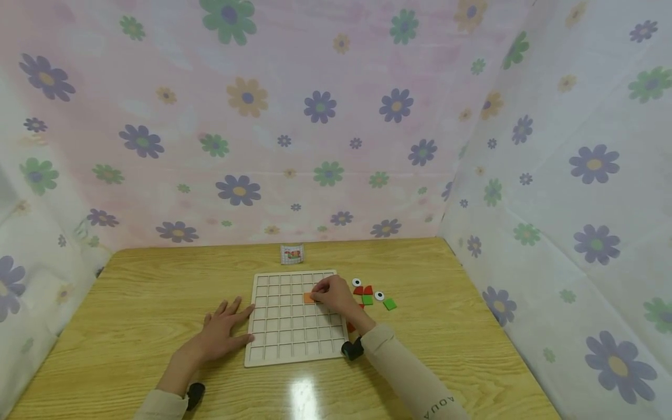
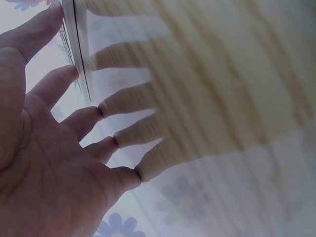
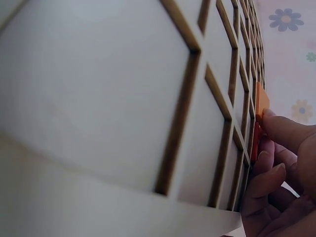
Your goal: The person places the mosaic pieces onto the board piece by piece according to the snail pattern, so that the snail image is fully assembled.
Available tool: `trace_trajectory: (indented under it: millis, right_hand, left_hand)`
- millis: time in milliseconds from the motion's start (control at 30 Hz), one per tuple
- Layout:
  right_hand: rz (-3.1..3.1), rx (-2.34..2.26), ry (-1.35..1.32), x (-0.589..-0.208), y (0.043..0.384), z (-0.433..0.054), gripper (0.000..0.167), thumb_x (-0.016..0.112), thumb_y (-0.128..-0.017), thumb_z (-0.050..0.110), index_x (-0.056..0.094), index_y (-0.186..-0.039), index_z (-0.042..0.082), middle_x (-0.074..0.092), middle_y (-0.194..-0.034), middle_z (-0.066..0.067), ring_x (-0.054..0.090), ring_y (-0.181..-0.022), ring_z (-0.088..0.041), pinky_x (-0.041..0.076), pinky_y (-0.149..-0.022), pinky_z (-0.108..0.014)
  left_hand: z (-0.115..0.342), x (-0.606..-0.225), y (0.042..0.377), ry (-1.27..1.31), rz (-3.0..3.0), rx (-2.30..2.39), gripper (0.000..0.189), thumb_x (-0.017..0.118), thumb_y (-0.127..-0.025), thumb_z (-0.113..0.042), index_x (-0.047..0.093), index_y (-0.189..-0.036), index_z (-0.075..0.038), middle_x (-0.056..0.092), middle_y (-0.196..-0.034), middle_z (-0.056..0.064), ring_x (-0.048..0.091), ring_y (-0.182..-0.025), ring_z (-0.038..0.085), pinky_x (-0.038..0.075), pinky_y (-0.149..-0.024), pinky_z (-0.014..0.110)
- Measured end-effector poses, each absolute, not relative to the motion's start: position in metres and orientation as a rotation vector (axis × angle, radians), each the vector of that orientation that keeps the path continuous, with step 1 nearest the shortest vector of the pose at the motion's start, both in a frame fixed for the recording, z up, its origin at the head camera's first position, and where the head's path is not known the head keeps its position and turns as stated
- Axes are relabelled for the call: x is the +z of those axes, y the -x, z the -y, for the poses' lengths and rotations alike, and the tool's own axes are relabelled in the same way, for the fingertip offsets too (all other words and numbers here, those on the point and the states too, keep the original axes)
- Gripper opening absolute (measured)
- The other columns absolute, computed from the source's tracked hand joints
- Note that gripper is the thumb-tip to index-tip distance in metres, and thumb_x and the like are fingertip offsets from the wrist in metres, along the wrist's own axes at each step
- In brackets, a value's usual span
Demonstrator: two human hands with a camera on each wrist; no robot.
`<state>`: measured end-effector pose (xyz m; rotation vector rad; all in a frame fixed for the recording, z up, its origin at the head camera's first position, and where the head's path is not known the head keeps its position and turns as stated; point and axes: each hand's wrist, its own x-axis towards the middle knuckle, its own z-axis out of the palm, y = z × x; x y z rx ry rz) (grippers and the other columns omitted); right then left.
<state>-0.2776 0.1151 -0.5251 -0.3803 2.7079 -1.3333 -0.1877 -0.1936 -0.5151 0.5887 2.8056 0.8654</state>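
Observation:
A pale wooden board (image 1: 286,338) with a raised square grid lies on the table. My right hand (image 1: 333,296) is over its right half, fingers curled. It pinches an orange tile (image 1: 308,298) at a grid cell; in the right wrist view the thumb lies against that orange tile (image 3: 261,101). Just beside it, by the other fingertips, shows a red piece (image 3: 255,143), which the hand hides in the head view. My left hand (image 1: 220,332) rests on the table with fingers spread, thumb and index fingertip at the board's left edge (image 2: 79,49).
Right of the board lie red pieces (image 1: 368,290), green tiles (image 1: 389,304) and two round white pieces with black dots (image 1: 380,296). More red shows partly under the right forearm. Behind the board is a small picture card (image 1: 291,254). Flowered cloth (image 1: 283,163) surrounds the table.

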Motion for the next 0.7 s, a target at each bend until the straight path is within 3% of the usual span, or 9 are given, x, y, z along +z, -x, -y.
trace_trajectory:
  millis: [700]
  right_hand:
    - [-2.686, -1.365, 0.361, -0.5218, 0.2753, -0.1138, 0.006, 0.078, -0.09, 0.01, 0.077, -0.089, 0.004, 0.071, -0.079, -0.003, 0.061, -0.068, -0.009, 0.051, -0.065, -0.025]
  left_hand:
    - [0.1932, -0.5119, 0.1893, -0.596, -2.801, 0.837, 0.072, 0.073, -0.093, -0.04, 0.048, -0.151, -0.003, 0.027, -0.157, 0.038, 0.018, -0.142, 0.067, 0.017, -0.098, 0.089]
